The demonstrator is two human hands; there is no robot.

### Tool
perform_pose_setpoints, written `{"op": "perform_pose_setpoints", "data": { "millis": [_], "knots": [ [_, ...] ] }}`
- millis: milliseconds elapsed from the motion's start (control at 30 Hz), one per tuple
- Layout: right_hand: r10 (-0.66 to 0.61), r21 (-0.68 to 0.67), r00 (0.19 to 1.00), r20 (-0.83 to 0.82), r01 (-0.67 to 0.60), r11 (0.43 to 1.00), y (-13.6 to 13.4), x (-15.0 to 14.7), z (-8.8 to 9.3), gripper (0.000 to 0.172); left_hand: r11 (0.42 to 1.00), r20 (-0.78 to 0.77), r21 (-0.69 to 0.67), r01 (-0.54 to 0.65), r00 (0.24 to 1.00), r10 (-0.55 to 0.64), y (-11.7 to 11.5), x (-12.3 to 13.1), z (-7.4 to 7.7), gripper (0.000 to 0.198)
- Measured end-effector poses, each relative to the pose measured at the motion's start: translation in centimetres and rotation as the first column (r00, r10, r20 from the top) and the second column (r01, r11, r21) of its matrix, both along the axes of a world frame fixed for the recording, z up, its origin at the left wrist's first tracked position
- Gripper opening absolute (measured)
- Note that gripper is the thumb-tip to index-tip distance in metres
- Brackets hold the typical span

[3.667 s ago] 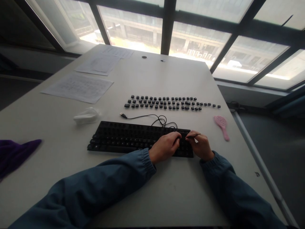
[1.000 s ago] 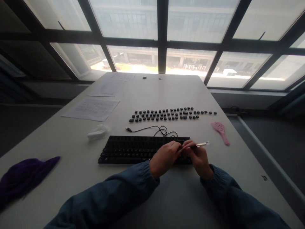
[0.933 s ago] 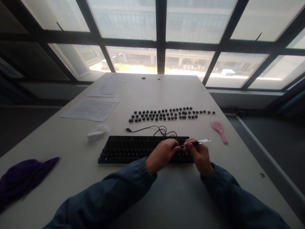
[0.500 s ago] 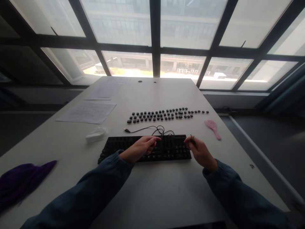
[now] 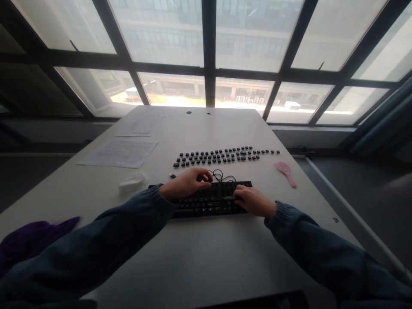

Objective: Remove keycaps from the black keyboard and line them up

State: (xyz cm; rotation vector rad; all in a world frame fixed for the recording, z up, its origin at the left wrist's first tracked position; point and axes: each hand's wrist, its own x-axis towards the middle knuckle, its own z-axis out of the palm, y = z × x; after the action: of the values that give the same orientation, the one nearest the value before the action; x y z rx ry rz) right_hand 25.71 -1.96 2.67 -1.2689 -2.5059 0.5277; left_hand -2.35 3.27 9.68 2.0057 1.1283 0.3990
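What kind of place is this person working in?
Probably an office or workroom. A long white table stands against a wall of big windows that face other buildings. On it lie printed sheets, a black keyboard and rows of loose keycaps.

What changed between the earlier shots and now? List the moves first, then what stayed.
The left hand parted from the right hand and slid left to the far edge of the keyboard. The right hand dropped onto the keys at the right, with the thin tool apparently still in its grip. The keyboard, loose keycaps, pink brush and papers stayed put.
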Motion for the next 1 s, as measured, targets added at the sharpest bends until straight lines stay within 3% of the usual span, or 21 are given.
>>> {"op": "perform_pose_setpoints", "data": {
  "millis": [133, 333, 567, 667, 800, 1000],
  "knots": [
    [-0.11, -0.074, 0.974, -0.197, 0.097, 0.993, 1.0, 1.4, 1.2, 0.007, 0.991, 0.082, 0.006, 0.132, 0.988, -0.132, 2.0, 1.6, 1.3, 0.028],
    [-0.361, -0.154, 0.791, -0.494, 0.329, 0.932, 3.9, 7.7, 3.6, 0.025, 0.978, 0.136, 0.013, 0.207, 0.969, -0.207, 5.8, 5.1, 1.5, 0.03],
    [-0.577, -0.341, 0.57, -0.584, 0.472, 0.813, 7.9, 14.2, 3.1, 0.032, 0.926, 0.047, 0.214, 0.309, 0.944, -0.326, 11.3, 13.8, 1.8, 0.026],
    [-0.665, -0.348, 0.524, -0.532, 0.581, 0.736, 10.2, 16.3, 2.4, 0.029, 0.908, -0.049, 0.294, 0.3, 0.953, -0.299, 13.8, 18.8, 0.6, 0.024],
    [-0.753, -0.328, 0.491, -0.438, 0.692, 0.642, 13.8, 18.6, 1.1, 0.019, 0.91, -0.102, 0.33, 0.253, 0.967, -0.232, 16.5, 24.6, -2.5, 0.021],
    [-0.852, -0.294, 0.434, -0.292, 0.807, 0.512, 18.7, 20.3, -1.9, 0.015, 0.921, -0.128, 0.348, 0.175, 0.982, -0.138, 18.6, 29.4, -6.9, 0.021]
  ]
}}
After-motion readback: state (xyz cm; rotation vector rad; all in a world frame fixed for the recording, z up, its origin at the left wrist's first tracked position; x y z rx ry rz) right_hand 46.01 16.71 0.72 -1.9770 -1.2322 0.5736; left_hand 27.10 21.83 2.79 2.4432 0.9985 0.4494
